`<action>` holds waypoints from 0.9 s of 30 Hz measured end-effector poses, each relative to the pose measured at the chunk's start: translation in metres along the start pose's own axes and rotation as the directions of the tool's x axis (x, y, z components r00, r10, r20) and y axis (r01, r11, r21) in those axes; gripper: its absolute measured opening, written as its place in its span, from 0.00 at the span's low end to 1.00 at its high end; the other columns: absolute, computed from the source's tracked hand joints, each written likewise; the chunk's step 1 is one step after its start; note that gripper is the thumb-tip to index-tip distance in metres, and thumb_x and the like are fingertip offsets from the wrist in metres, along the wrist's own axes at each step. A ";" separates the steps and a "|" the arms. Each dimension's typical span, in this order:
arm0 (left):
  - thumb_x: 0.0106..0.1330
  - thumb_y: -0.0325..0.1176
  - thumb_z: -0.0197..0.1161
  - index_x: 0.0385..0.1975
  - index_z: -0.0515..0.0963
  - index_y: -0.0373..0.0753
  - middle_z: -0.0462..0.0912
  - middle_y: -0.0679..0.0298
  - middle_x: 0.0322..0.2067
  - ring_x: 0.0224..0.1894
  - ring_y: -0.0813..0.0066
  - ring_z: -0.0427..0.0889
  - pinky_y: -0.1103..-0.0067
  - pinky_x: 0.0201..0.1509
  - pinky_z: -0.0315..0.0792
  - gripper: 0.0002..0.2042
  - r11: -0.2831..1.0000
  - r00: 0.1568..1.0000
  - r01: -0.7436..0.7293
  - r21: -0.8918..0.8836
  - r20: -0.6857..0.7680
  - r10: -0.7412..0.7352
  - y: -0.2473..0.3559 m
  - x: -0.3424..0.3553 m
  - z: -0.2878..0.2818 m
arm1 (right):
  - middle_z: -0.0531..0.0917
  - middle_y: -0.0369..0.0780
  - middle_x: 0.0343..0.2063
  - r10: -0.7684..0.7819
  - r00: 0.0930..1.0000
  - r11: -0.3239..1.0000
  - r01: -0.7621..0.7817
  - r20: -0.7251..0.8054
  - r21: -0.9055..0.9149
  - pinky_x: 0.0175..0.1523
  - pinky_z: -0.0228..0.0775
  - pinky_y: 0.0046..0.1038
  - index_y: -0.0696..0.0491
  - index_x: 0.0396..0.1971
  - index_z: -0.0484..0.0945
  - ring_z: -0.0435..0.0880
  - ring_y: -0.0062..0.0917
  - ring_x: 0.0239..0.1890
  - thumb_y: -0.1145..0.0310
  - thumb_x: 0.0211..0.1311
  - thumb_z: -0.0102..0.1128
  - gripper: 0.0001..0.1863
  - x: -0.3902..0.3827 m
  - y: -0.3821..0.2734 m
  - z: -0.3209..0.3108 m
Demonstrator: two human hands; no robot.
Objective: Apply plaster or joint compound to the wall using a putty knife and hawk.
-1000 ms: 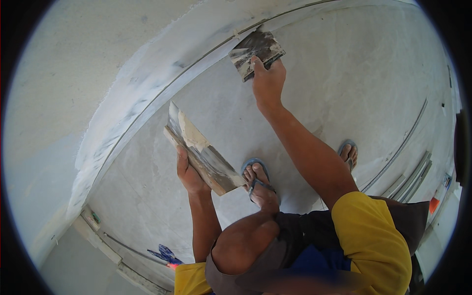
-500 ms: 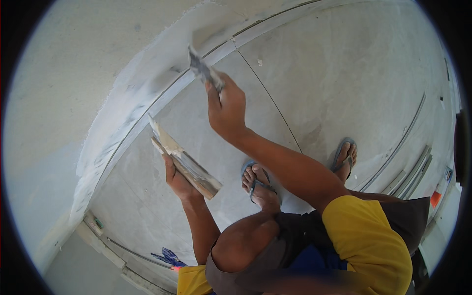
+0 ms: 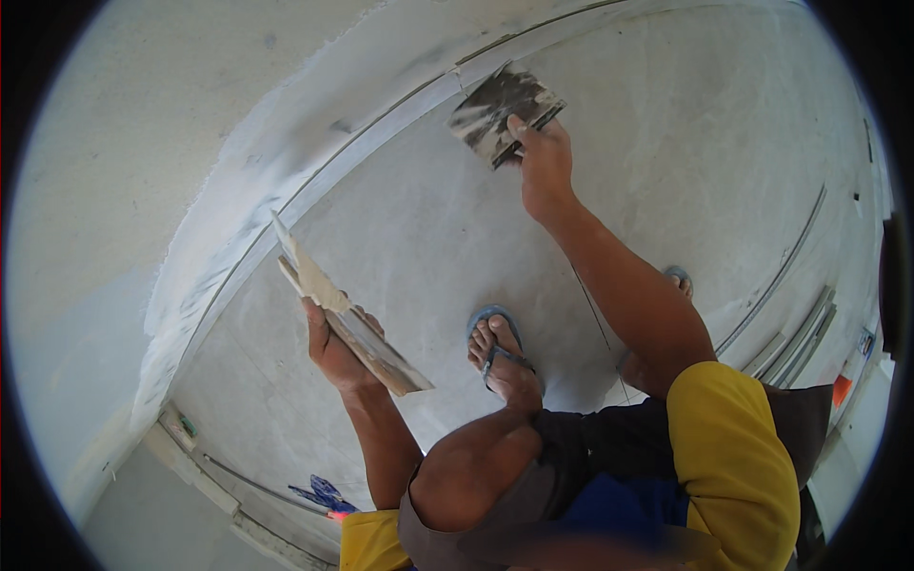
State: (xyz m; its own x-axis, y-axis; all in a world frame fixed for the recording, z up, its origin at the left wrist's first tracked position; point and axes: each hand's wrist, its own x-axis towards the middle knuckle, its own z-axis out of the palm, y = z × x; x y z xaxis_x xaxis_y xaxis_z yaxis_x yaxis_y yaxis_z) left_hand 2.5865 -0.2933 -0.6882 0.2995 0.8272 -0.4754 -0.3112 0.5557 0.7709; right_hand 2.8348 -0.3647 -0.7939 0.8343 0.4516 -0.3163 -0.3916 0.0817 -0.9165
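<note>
My right hand (image 3: 546, 167) grips a wide, square-bladed putty knife (image 3: 503, 109) by its back edge, thumb on the blade. Dark and pale smears cover the blade, which is held over the floor near the foot of the wall. Closer to me on the left, my left hand (image 3: 340, 354) is wrapped round a flat plasterer's hawk (image 3: 367, 347), tilted steeply. A lump of cream-coloured putty (image 3: 316, 276) clings to its upper end. Along the base of the wall (image 3: 162, 124) runs a band of fresh whitish putty (image 3: 249, 205) with grey streaks.
My sandalled foot (image 3: 500, 352) rests on the grey floor (image 3: 666, 143). Several long metal strips (image 3: 800, 338) lie at the right. A crumpled blue thing (image 3: 324, 495) and a ledge (image 3: 205, 476) are at the lower left. An orange object (image 3: 842, 389) stands far right.
My right hand has swung right, away from the wall, and the putty knife has turned so its flat face shows. My left hand and the hawk have shifted slightly left, tilting a little steeper.
</note>
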 end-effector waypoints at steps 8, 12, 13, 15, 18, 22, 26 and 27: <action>0.73 0.47 0.43 0.39 0.70 0.38 0.73 0.62 0.18 0.12 0.73 0.72 0.79 0.14 0.68 0.17 0.998 0.995 0.053 0.039 -0.089 -0.049 -0.012 -0.006 0.005 | 0.79 0.38 0.37 0.182 0.980 0.944 -0.151 -0.084 0.292 0.35 0.75 0.30 0.55 0.43 0.73 0.79 0.22 0.35 0.72 0.61 0.54 0.11 0.017 -0.002 0.021; 0.73 0.47 0.43 0.39 0.70 0.38 0.73 0.63 0.18 0.12 0.73 0.72 0.80 0.13 0.68 0.17 0.998 0.991 0.055 0.040 -0.121 -0.050 -0.014 -0.006 0.009 | 0.79 0.38 0.37 0.008 0.972 0.990 0.025 -0.234 0.139 0.37 0.72 0.27 0.58 0.43 0.72 0.78 0.22 0.34 0.76 0.59 0.53 0.11 0.015 -0.003 0.039; 0.74 0.47 0.43 0.39 0.70 0.38 0.73 0.63 0.18 0.12 0.74 0.72 0.80 0.13 0.68 0.17 0.998 0.989 0.043 0.035 -0.143 -0.037 -0.015 -0.007 0.011 | 0.78 0.39 0.36 -0.125 0.959 0.988 0.143 -0.254 0.052 0.38 0.70 0.26 0.60 0.43 0.72 0.78 0.22 0.34 0.78 0.59 0.53 0.11 0.015 -0.002 0.043; 0.74 0.47 0.43 0.38 0.70 0.38 0.73 0.63 0.18 0.11 0.75 0.71 0.81 0.13 0.67 0.17 0.999 0.988 0.036 0.039 -0.150 -0.030 -0.014 -0.008 0.011 | 0.78 0.44 0.38 -0.197 0.934 0.980 0.190 -0.299 -0.054 0.43 0.69 0.29 0.62 0.43 0.71 0.78 0.31 0.37 0.79 0.59 0.51 0.12 0.015 -0.004 0.053; 0.74 0.46 0.43 0.37 0.70 0.39 0.73 0.64 0.18 0.12 0.77 0.70 0.82 0.12 0.65 0.16 0.999 0.992 0.043 0.027 -0.124 -0.039 -0.008 -0.007 0.006 | 0.76 0.51 0.44 -0.303 0.882 0.943 0.222 -0.362 -0.248 0.50 0.67 0.34 0.64 0.45 0.70 0.76 0.43 0.44 0.80 0.59 0.48 0.13 0.013 -0.014 0.065; 0.74 0.46 0.42 0.43 0.70 0.38 0.73 0.66 0.20 0.11 0.82 0.67 0.85 0.12 0.62 0.17 0.998 0.997 0.065 -0.011 -0.051 -0.065 -0.008 -0.009 0.005 | 0.73 0.54 0.50 -0.357 0.872 0.888 0.206 -0.334 -0.412 0.55 0.63 0.37 0.63 0.54 0.67 0.71 0.48 0.51 0.78 0.61 0.47 0.19 0.017 -0.008 0.069; 0.74 0.44 0.41 0.54 0.67 0.39 0.74 0.67 0.22 0.11 0.86 0.63 0.86 0.12 0.59 0.18 0.990 0.997 0.054 -0.131 -0.047 -0.061 -0.007 -0.006 -0.002 | 0.72 0.55 0.50 -0.517 0.832 0.792 0.374 -0.204 -0.484 0.58 0.59 0.42 0.62 0.62 0.60 0.69 0.48 0.54 0.78 0.61 0.46 0.27 -0.008 0.018 0.116; 0.74 0.41 0.42 0.58 0.64 0.38 0.77 0.69 0.26 0.13 0.87 0.63 0.89 0.14 0.59 0.18 0.990 0.997 0.043 -0.135 0.066 -0.034 -0.005 -0.004 -0.014 | 0.73 0.55 0.49 -0.513 0.839 0.811 0.406 -0.179 -0.421 0.56 0.61 0.41 0.63 0.61 0.62 0.70 0.48 0.53 0.78 0.62 0.46 0.25 -0.026 0.017 0.127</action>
State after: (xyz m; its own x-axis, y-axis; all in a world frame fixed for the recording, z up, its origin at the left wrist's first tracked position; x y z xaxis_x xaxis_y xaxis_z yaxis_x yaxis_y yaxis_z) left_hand 2.5744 -0.2988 -0.6961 0.3685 0.8003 -0.4729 -0.4171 0.5970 0.6853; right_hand 2.7571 -0.2627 -0.7701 0.9707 0.1783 0.1613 0.1849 -0.1247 -0.9748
